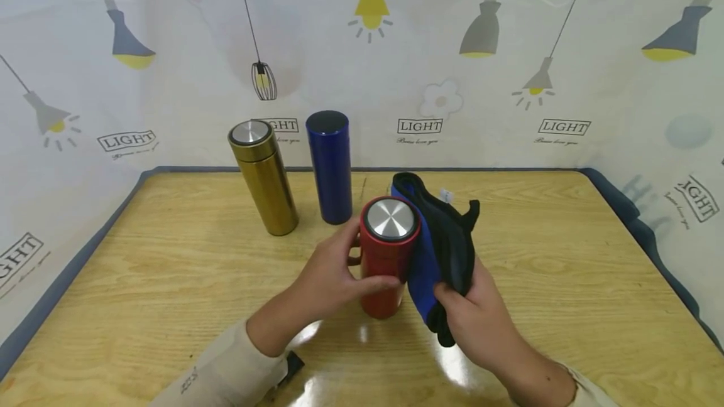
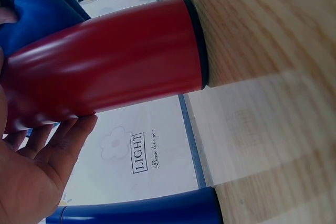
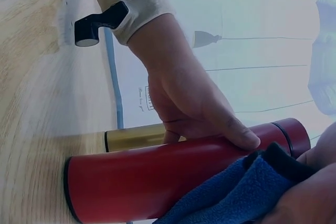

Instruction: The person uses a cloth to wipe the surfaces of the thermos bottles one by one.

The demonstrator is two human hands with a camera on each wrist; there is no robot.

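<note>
A red thermos flask (image 1: 384, 262) with a silver-topped lid stands upright on the wooden table, its dark base against the wood in the left wrist view. My left hand (image 1: 334, 265) grips it from the left, with the thumb across the front. In my right hand (image 1: 481, 319) is a folded cloth (image 1: 424, 269), fleecy blue on one side and black on the other, with a black loop and a small white tag. The cloth (image 3: 231, 192) lies against the flask's side in the right wrist view. Some right-hand fingers are hidden behind the cloth.
Behind and left of the red flask are a gold thermos flask (image 1: 266, 187) and a blue thermos flask (image 1: 330, 171), both upright. A lamp-printed curtain (image 1: 339, 68) surrounds the back and sides of the wooden table (image 1: 565, 269).
</note>
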